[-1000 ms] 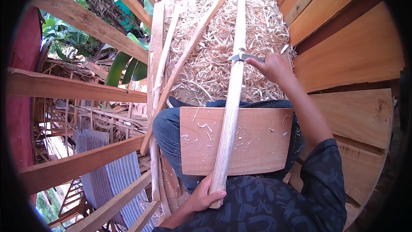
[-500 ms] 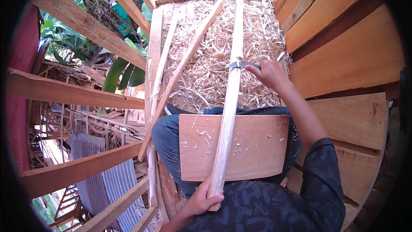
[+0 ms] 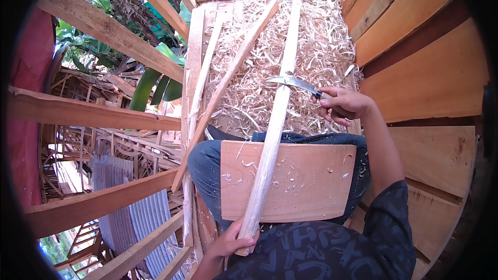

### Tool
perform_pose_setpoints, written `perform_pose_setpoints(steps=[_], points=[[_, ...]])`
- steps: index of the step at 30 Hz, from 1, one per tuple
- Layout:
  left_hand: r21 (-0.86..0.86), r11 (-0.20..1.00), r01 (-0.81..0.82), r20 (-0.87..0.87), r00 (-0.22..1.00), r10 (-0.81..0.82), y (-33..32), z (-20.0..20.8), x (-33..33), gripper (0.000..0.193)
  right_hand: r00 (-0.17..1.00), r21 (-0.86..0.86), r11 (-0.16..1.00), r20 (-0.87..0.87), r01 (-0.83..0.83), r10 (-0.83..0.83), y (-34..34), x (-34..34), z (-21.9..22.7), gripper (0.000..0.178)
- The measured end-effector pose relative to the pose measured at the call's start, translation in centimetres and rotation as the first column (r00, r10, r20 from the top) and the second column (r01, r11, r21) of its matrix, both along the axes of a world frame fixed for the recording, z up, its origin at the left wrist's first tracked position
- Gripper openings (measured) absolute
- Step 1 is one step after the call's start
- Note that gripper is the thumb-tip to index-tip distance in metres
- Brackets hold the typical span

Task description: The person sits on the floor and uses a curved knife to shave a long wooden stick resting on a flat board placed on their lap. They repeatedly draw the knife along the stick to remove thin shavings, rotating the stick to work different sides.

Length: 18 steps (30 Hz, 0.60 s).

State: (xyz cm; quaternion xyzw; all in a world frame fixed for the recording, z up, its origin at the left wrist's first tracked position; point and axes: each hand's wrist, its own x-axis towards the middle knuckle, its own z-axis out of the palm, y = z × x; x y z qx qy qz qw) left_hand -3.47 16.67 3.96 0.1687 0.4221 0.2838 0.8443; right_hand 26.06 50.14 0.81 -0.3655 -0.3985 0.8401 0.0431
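A long, pale, peeled wooden pole (image 3: 276, 119) runs from near my body, across my lap, to the far end of the floor. My left hand (image 3: 232, 238) is closed around its near end. My right hand (image 3: 346, 105) grips the handle of a curved knife (image 3: 299, 83). The blade lies crosswise over the pole beyond my knees, with its tip past the pole's left side. Under the pole, a flat wooden board (image 3: 295, 181) rests on my lap, dotted with small shavings.
Curly wood shavings (image 3: 316, 46) cover the floor ahead. Left of the pole lean a longer stick (image 3: 231, 72) and a thin pale strip (image 3: 205, 67). Slatted rails (image 3: 104, 114) stand on the left, wooden planks (image 3: 415, 91) on the right.
The knife has turned so its handle points down to the right. My right hand has moved right and slightly nearer, while the pole's near end has shifted a little left.
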Motion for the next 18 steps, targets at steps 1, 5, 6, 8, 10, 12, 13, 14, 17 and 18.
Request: perform_pose_setpoints(steps=[1, 5, 6, 8, 10, 12, 13, 14, 17, 18], points=[[-0.001, 1.000, 0.013, 0.020, 1.000, -0.013, 0.0, -0.2, -0.2, 0.054, 0.998, 0.056, 0.998, 0.050, 0.039, -0.042, -0.4, -0.3, -1.0, 0.020], [-0.037, 0.998, 0.044, 0.018, 0.999, -0.044, 0.2, -0.1, -0.8, 0.050, 0.981, 0.545, 0.837, 0.127, 0.053, -0.145, -2.8, -1.3, -3.1, 0.021], [-0.044, 0.998, 0.055, 0.014, 0.998, -0.054, 0.2, -0.1, -0.9, 0.049, 0.971, 0.677, 0.734, 0.135, 0.053, -0.195, -3.2, -1.7, -3.6, 0.021], [-0.062, 0.997, 0.055, 0.011, 0.998, -0.054, 0.4, 0.0, -1.0, 0.048, 0.960, 0.718, 0.696, 0.211, -0.025, -0.183, -3.1, -2.1, -2.6, 0.030], [-0.090, 0.995, 0.047, 0.027, 0.999, -0.044, 0.6, 0.1, -0.9, 0.048, 0.979, 0.742, 0.669, 0.163, -0.039, -0.124, -2.6, -2.3, -2.5, 0.037], [-0.083, 0.990, 0.113, -0.110, 0.986, -0.122, 0.7, 0.5, -0.8, 0.049, 0.987, 0.388, 0.914, 0.148, -0.115, 0.062, -2.4, -1.7, -1.6, 0.038], [-0.080, 0.987, 0.140, -0.182, 0.971, -0.152, 0.7, 0.6, -0.7, 0.050, 0.982, 0.185, 0.967, 0.103, -0.174, 0.157, -2.1, -1.7, -1.0, 0.038], [-0.080, 0.990, 0.117, -0.192, 0.973, -0.131, 0.7, 0.8, -0.5, 0.049, 0.991, 0.204, 0.972, 0.092, -0.117, 0.100, -1.8, -1.6, -1.3, 0.033], [-0.082, 0.986, 0.143, -0.169, 0.973, -0.155, 0.8, 1.0, -0.5, 0.049, 0.996, 0.234, 0.971, 0.064, 0.049, -0.066, -0.8, -0.5, -2.6, 0.020], [-0.033, 0.985, 0.172, -0.267, 0.948, -0.174, 1.0, 1.0, -0.3, 0.051, 0.997, 0.187, 0.980, 0.021, 0.073, -0.079, 0.0, 0.2, -3.4, 0.020]])
